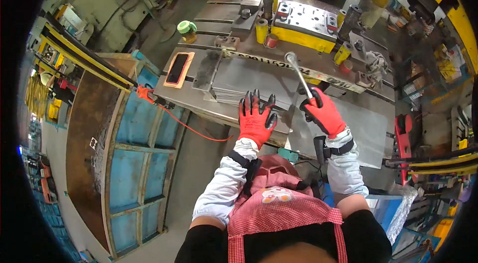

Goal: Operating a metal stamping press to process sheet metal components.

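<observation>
My left hand (257,122), in a red glove with black fingertips, is open with its fingers spread at the near edge of a stack of thin grey metal sheets (249,78). My right hand (324,112), gloved the same way, is closed round the handle of a metal rod with a round head (299,75). The rod slants up and to the left, its head over the far side of the stack. Under and beside my right hand lie more flat grey sheets (366,136). Whether the rod's head touches anything I cannot tell.
Beyond the sheets is a press die with a yellow base (303,38) between upright guide posts (268,1). A phone (178,68) and a green-lidded jar (187,31) stand on the left of the bench. A blue metal frame (132,163) is at left; a crumpled rag (376,61) lies at right.
</observation>
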`<state>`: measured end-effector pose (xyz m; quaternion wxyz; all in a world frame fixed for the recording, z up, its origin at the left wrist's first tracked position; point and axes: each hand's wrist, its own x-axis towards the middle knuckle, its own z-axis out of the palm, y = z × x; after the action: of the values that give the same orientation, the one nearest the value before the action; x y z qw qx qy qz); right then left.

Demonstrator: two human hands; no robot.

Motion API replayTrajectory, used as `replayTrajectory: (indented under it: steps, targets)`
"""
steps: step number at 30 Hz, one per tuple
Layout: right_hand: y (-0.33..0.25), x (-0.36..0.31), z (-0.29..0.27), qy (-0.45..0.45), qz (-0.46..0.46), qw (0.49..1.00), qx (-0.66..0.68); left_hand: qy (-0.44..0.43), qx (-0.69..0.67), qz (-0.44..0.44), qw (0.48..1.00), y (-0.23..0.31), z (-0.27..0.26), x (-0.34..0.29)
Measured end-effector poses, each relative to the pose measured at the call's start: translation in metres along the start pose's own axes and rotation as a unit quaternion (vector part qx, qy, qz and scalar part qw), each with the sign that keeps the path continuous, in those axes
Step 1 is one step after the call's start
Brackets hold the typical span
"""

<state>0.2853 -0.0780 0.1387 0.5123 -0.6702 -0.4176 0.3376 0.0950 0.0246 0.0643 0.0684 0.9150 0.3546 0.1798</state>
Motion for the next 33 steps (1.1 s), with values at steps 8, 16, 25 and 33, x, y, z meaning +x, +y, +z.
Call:
replayTrajectory:
  steps: [8, 16, 25, 33]
  targets:
    - [0.060, -0.037, 0.006, -0.075, 0.197, 0.970, 0.121, 0.000, 0.016, 0.003, 1.000, 0.000, 0.000, 0.004]
    - [0.072, -0.037, 0.016, -0.010, 0.091, 0.982, 0.163, 0.007, 0.046, 0.026, 0.999, -0.001, -0.001, 0.013]
    - [-0.009, -0.030, -0.005, -0.008, 0.059, 0.998, 0.022, 0.026, 0.026, 0.015, 0.999, -0.001, 0.000, 0.012]
    - [0.050, -0.047, -0.002, -0.049, 0.153, 0.978, 0.134, 0.005, 0.011, 0.009, 1.000, 0.000, -0.001, 0.012]
